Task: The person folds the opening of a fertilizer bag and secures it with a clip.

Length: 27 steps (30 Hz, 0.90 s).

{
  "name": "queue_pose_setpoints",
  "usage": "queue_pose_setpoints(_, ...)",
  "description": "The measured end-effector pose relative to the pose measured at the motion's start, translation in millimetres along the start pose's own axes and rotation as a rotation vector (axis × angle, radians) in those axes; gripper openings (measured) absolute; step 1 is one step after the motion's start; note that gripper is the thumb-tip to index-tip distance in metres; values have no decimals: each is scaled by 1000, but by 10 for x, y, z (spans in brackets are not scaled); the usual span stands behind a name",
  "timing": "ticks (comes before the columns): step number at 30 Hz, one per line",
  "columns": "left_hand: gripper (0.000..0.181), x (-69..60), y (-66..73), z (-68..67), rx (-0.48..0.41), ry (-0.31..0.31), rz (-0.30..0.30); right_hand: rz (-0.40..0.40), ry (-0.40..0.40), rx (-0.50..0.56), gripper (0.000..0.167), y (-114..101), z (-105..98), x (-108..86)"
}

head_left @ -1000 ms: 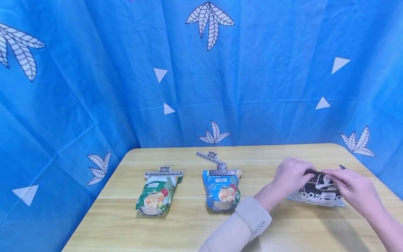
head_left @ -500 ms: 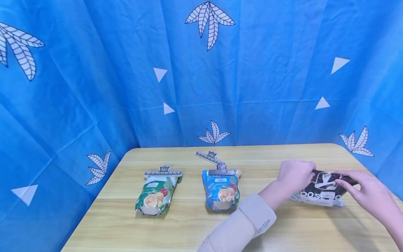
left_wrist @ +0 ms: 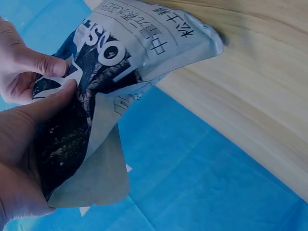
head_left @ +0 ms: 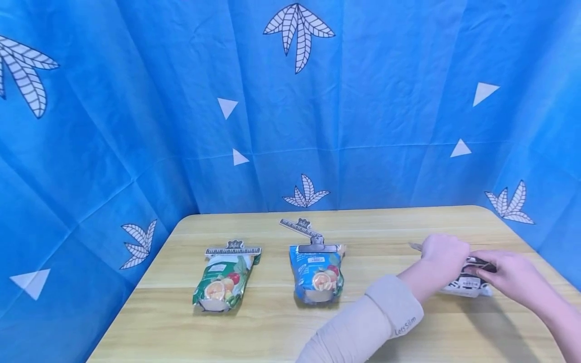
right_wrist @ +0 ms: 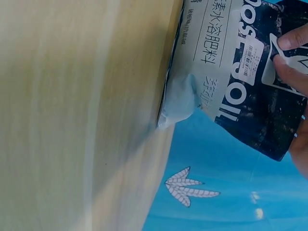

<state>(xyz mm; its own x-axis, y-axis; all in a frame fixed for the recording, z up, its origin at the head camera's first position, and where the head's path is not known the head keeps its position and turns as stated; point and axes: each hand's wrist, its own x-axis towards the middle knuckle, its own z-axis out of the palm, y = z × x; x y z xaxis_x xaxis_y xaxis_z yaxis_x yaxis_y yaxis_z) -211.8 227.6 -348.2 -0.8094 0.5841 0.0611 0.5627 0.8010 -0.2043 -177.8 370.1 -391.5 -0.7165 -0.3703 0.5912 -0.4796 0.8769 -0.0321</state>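
So both hands are bunched up on the right side of the head view, working on a black-and-white bag (head_left: 469,287); the left arm slants in from the bottom of the frame in a beige sleeve (head_left: 363,322) with lettering on the cuff, and the left hand (head_left: 445,258) sits palm-down, knuckles up, over the left part of the bag; the right hand (head_left: 510,272) reaches in from the lower right corner, forearm bare, wrist angled toward the upper left.

Both are pinching the bag's dark upper part; in the left wrist view the two thumbs press side by side on its front at the left edge of the frame, with the gray back (left_wrist: 103,183) of the bag flaring out below; the right wrist view has the pinch at the upper right, fingers tucked behind the bag; its pale lower end hangs tilted by the desk (head_left: 254,335), can't tell if it's fully resting there.

Left of centre in the head view there's a green pouch (head_left: 222,285) with a piano-key clip (head_left: 233,250) across its top; near the middle is a blue pouch (head_left: 317,277) with a dark clip (head_left: 317,248) on it.
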Motion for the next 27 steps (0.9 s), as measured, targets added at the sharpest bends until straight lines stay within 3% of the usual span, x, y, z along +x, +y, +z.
queue_pose_setpoints(7,9,29,-12,55,-13,-13,-11,46,-87,-5,33,-47,-5,36)
queue_pose_setpoints(14,9,38,-20,111,-29,-10,-34,-7,14,-8,28,-28,49,44)
queue_pose_setpoints(24,10,14,21,169,-38,11,-99,18,55,-27,16,-14,130,-18)
queue_pose_setpoints(27,9,8,31,166,-44,16,-113,15,84,-26,41,-4,145,-23)
